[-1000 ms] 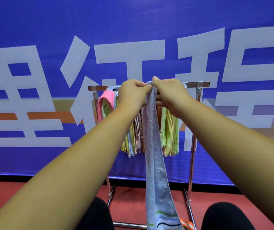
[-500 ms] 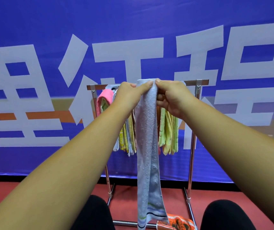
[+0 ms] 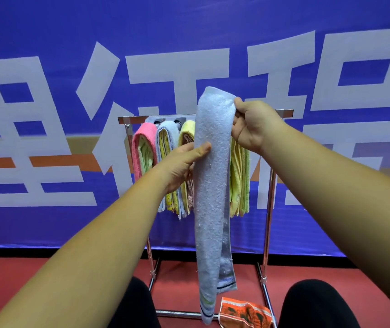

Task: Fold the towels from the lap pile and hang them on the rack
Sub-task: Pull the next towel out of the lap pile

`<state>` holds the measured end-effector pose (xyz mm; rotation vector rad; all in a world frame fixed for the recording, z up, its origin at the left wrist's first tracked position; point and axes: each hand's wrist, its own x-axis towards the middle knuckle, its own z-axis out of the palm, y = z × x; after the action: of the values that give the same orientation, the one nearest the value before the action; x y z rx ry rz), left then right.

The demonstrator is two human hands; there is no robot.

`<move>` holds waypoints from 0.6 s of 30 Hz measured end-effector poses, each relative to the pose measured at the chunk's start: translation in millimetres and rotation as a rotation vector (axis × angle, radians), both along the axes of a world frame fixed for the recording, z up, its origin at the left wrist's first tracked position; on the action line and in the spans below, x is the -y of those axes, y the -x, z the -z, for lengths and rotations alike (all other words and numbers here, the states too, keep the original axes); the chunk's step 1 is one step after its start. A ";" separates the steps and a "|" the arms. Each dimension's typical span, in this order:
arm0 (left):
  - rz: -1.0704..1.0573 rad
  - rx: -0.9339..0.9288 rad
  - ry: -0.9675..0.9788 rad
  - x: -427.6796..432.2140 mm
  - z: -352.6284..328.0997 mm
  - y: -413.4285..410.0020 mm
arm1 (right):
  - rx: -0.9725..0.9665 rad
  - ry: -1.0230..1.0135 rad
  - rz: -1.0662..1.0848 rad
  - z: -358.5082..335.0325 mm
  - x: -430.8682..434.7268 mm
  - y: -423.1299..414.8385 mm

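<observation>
Step judged as hanging; folded pale blue towel [image 3: 212, 185] is held up in front of the rack [image 3: 269, 209], not yet over its bar; top fold is pinched by the right hand [image 3: 253, 125], left edge by the left hand [image 3: 182, 165]; next, it should be draped over the bar beside the hung towels [image 3: 144, 147]; banner [image 3: 47, 39]: "行", "程" readable, rest cropped.

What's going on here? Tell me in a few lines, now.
A seated person holds a folded light blue towel up in front of a metal rack. The right hand grips its top fold, above the rail; the left hand pinches its edge lower down. It is not hung yet. Several other towels, pink, blue, yellow and green, already hang on the rack, and an orange towel lies at the bottom of the view.
</observation>
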<state>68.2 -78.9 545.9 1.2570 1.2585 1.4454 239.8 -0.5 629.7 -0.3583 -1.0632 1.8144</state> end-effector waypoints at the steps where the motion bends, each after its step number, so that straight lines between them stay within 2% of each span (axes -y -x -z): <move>1: 0.014 0.004 -0.003 -1.0 1.1 -4.0 | -0.010 0.013 0.003 0.8 -3.1 -0.2; 9: -0.016 -0.028 -0.002 -11.1 10.4 -25.5 | 0.023 0.082 0.066 28.7 -28.9 -5.0; 11: -0.045 -0.036 -0.002 -15.2 19.1 -28.4 | 0.081 0.081 0.094 49.7 -35.3 -6.5; 15: -0.090 -0.007 0.038 -27.5 49.2 -24.0 | 0.369 0.064 0.069 124.6 -49.9 0.9; 18: -0.118 0.035 0.107 -37.8 77.0 -18.8 | 0.569 0.155 -0.072 197.2 -63.8 13.3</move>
<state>87.0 -41.1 468.9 1.0980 1.3878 1.4561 226.6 63.3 432.5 -0.9832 -1.3281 1.9135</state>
